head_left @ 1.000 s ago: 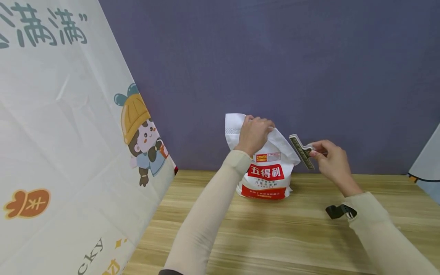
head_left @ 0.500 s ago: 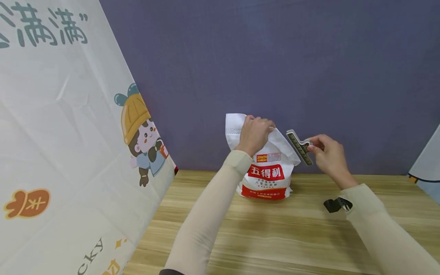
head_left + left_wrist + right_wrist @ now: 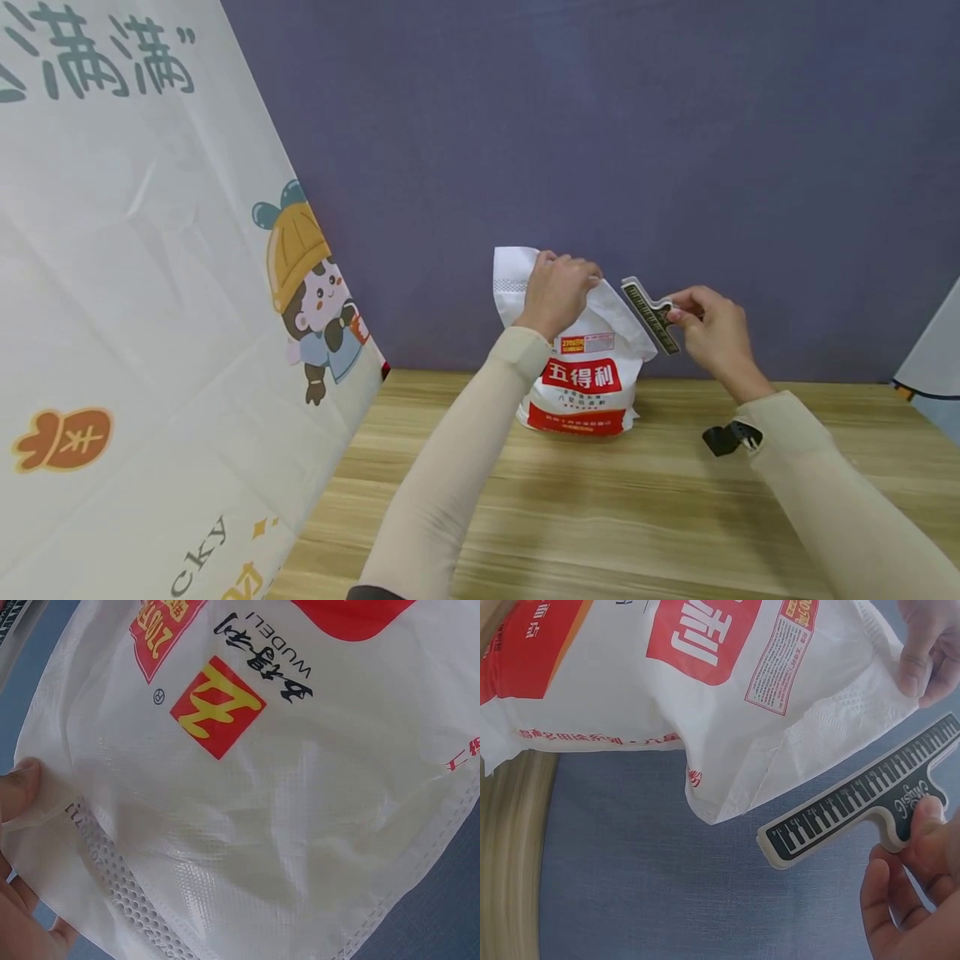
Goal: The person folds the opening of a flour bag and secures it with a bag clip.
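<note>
my left hand point(image 3: 557, 293) grips the white printed bag point(image 3: 585, 354) along its top edge, thumb on one face and fingers on the other, probably because that upper part is limp and would slump unsupported. the fuller base stands on the table point(image 3: 600, 508), close to the blue-grey backdrop point(image 3: 675, 133), so i likely bear little of its weight. my right hand point(image 3: 712, 329) pinches the piano-patterned clip point(image 3: 649, 318) by its handle, between thumb and fingers; held this way, its long straight side reaches out past my fingertips. i have it tilted, roughly in line with the bag's slanting edge, which i take to be the reason for the angle. it is just beside the bag, not touching. whether the material under my left fingers is folded or merely bunched, i can't quite tell.
</note>
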`<state>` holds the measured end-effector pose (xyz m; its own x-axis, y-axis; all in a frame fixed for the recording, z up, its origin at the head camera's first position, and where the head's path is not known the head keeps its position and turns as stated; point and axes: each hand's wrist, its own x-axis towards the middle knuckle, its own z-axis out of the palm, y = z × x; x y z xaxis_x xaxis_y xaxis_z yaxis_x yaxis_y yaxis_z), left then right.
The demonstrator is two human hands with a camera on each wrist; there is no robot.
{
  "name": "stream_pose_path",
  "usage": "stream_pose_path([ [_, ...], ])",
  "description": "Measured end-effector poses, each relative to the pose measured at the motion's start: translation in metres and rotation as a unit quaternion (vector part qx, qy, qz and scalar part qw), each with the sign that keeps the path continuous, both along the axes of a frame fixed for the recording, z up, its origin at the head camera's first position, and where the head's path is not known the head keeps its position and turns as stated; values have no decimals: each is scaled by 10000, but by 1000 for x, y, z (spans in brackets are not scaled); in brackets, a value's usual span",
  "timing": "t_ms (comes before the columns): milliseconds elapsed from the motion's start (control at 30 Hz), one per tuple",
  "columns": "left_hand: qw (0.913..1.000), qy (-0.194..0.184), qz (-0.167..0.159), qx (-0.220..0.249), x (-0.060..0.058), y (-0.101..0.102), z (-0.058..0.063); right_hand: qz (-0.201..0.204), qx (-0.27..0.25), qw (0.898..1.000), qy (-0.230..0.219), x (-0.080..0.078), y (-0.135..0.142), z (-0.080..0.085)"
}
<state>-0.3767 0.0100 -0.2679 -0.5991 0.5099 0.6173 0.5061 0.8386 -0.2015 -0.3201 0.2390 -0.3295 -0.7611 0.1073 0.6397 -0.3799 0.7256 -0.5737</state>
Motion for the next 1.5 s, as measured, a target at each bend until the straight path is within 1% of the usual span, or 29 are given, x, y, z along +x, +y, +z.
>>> stream_pose_path([
  [267,10000,-20,11,20,-1,-1,0,-57,-16,10000,-53,-4,-2,3],
  [467,10000,-18,77,0,1,-3,-1,-6,-54,10000,48,-9,-6,0],
  [667,10000,17,-7,11,2,-2,-2,20,-131,9998,127,-10,-7,0],
  [933,10000,53,45,-36,0,0,0,40,-134,9997,-184,-13,-9,5],
  [1167,10000,-8,65,-7,0,0,0,7,-254,9996,-94,-19,-11,3],
  [1367,10000,-5,51,1,1,1,-1,98,-280,9996,28,-22,-12,1],
  [1500,10000,-34,38,19,1,0,-1,125,-275,9995,6,-25,-12,0],
])
